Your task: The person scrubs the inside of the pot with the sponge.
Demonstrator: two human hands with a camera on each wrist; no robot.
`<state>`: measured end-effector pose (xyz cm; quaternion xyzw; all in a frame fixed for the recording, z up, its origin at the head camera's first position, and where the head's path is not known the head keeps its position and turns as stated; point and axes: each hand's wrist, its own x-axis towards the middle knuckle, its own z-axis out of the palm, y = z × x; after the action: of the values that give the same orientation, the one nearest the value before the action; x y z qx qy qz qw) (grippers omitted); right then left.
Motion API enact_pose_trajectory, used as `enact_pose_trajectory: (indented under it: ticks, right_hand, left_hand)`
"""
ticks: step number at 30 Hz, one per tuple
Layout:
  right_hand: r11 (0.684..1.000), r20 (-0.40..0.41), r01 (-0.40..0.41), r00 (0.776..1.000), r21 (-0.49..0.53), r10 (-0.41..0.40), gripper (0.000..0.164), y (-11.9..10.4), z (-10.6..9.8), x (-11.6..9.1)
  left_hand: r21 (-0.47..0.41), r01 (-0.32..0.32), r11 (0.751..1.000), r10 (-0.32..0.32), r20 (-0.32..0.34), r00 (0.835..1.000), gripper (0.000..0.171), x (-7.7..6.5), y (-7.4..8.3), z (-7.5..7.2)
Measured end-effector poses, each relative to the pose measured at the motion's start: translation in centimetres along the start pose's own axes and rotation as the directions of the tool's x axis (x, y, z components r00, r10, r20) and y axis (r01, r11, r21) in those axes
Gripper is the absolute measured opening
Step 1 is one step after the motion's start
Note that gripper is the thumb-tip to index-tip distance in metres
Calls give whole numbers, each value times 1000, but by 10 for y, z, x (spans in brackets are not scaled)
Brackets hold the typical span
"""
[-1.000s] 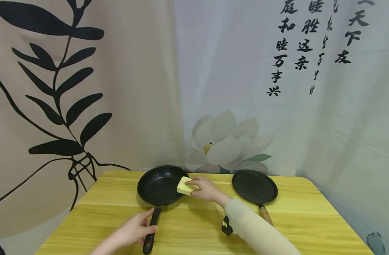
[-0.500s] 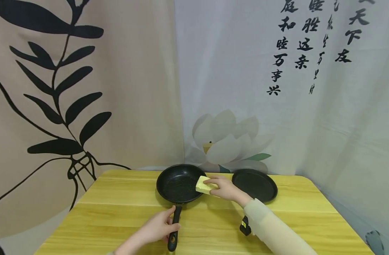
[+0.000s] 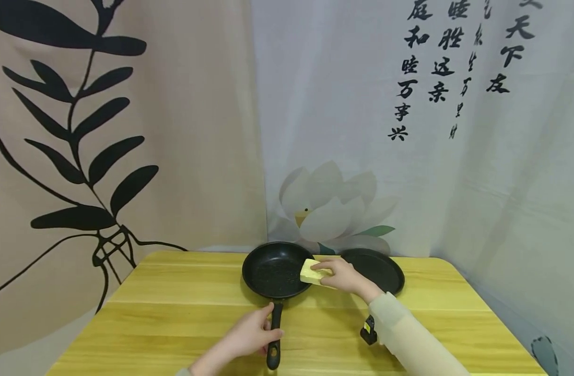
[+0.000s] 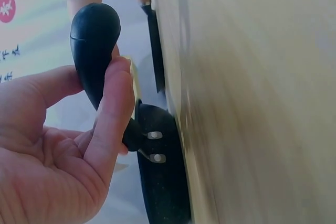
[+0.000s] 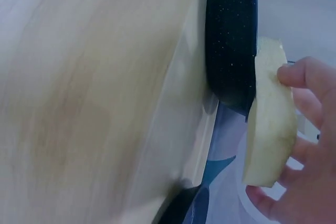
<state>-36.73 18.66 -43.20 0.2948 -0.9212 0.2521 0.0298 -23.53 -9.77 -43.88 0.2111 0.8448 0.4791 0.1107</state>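
My left hand (image 3: 251, 334) holds the black handle (image 3: 274, 334) of a deep frying pan (image 3: 270, 271); in the left wrist view, thumb and fingers (image 4: 113, 114) curl round that handle (image 4: 94, 40). My right hand (image 3: 345, 277) grips a pale yellow sponge (image 3: 310, 272) from the right. It lies against the frying pan's right rim. Seen from the right wrist, the sponge (image 5: 270, 129) touches the outer edge of the black speckled pan (image 5: 231, 40). The right thumb is on one face, and the other fingers are partly hidden.
A flat black pan (image 3: 381, 269) lies to the right, partly behind the right hand and forearm, its handle hidden in the head view. Under the right wrist hangs a small black device (image 3: 369, 331). Behind the wooden table (image 3: 164, 303) hangs a printed curtain (image 3: 211, 130).
The frying pan has slid right, towards the flat pan, with my left hand on its handle. My right hand and the sponge have moved right along with it. The view has shifted slightly.
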Motion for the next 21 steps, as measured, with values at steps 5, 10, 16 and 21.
enact_pose_trajectory:
  ticks: [5,10,16,21]
  right_hand:
    - [999,34,49,998,23,-50,41,5,-6,-2]
    - [996,91,81,992,38,-84,44,6,-12,-1]
    - [999,125,39,991,6,-39,46,2,-16,3]
    - [999,156,31,987,-36,-25,46,-3,-23,7]
  left_hand:
    - [-31,6,1000,-6,-3,1000,80,2,2,4]
    - [-106,20,994,-19,7,1000,83,1,1,4]
    - [-182,43,982,-34,55,998,87,1,0,4]
    - [-199,54,978,-37,89,995,87,2,0,3]
